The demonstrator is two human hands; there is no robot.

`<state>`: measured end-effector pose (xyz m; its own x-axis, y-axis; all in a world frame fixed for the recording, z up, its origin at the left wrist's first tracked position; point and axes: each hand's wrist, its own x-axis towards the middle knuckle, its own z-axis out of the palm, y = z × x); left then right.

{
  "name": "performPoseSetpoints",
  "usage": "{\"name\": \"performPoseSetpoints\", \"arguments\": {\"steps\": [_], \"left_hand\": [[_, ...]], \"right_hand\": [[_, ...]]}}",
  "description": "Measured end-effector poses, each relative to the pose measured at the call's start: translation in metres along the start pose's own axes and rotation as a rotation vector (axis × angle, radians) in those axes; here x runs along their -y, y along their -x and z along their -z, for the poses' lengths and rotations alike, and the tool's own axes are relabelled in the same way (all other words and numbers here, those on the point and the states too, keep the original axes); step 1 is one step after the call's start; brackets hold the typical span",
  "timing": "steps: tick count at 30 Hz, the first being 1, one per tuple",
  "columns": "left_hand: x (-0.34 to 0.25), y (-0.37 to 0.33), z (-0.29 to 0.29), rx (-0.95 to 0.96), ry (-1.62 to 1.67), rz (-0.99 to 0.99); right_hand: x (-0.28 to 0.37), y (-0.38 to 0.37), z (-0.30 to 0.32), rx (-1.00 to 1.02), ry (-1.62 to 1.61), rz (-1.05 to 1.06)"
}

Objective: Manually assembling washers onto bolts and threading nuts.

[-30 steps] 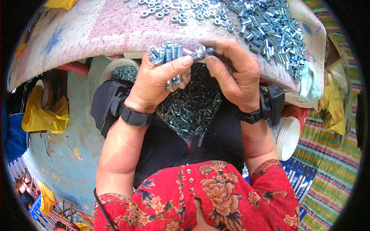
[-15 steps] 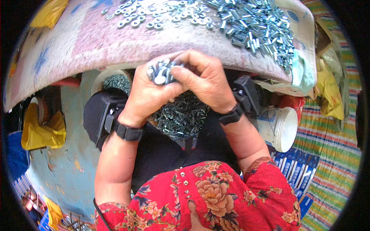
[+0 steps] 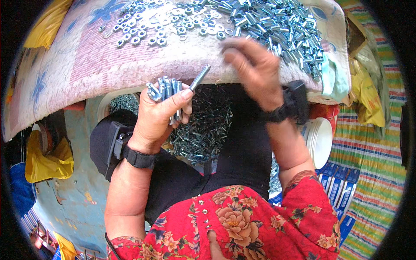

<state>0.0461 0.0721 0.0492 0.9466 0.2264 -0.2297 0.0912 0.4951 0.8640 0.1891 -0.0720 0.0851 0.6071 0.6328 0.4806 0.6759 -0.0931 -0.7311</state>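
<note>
My left hand (image 3: 151, 119) is closed round a bundle of shiny metal bolts (image 3: 167, 88), their heads toward the upper left. One threaded bolt (image 3: 200, 77) sticks out to the upper right, pinned under the thumb. My right hand (image 3: 258, 76), a little blurred, hovers over the near edge of the cloth-covered table (image 3: 173, 65) with fingers stretched leftward and nothing visible in them. Just beyond its fingertips lie flanged nuts (image 3: 135, 40) and flat washers (image 3: 212, 30). To the right is a heap of short metal sleeves (image 3: 281, 30).
Between my knees is a mass of dark metal bolts (image 3: 199, 134). A white bucket (image 3: 104, 104) of small metal parts stands by my left knee. Another white bucket (image 3: 320, 143) lies tipped at the right, near blue-and-white boxes (image 3: 338, 186). A pale green cloth (image 3: 333, 80) hangs at the table corner.
My hands were together at the bundle of bolts. The right has moved away, up and right over the table edge. The left has lowered slightly, and one bolt now protrudes past its thumb.
</note>
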Motion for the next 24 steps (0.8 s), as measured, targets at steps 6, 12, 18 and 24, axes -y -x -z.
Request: {"name": "performPoseSetpoints", "arguments": {"steps": [6, 12, 18, 24], "left_hand": [[-0.003, -0.004, -0.006, -0.033, 0.049, 0.039], [-0.001, -0.006, -0.003, -0.042, 0.053, 0.034], [0.002, -0.006, -0.001, -0.058, 0.075, 0.016], [-0.002, -0.005, -0.004, -0.063, 0.083, 0.0]], "right_hand": [[-0.065, -0.045, 0.051, 0.234, 0.815, 0.413], [-0.078, -0.059, 0.049, 0.465, 0.822, 0.412], [-0.075, -0.066, 0.055, 0.602, 0.866, 0.468], [-0.026, -0.051, 0.056, 0.338, 0.327, 0.034]]}}
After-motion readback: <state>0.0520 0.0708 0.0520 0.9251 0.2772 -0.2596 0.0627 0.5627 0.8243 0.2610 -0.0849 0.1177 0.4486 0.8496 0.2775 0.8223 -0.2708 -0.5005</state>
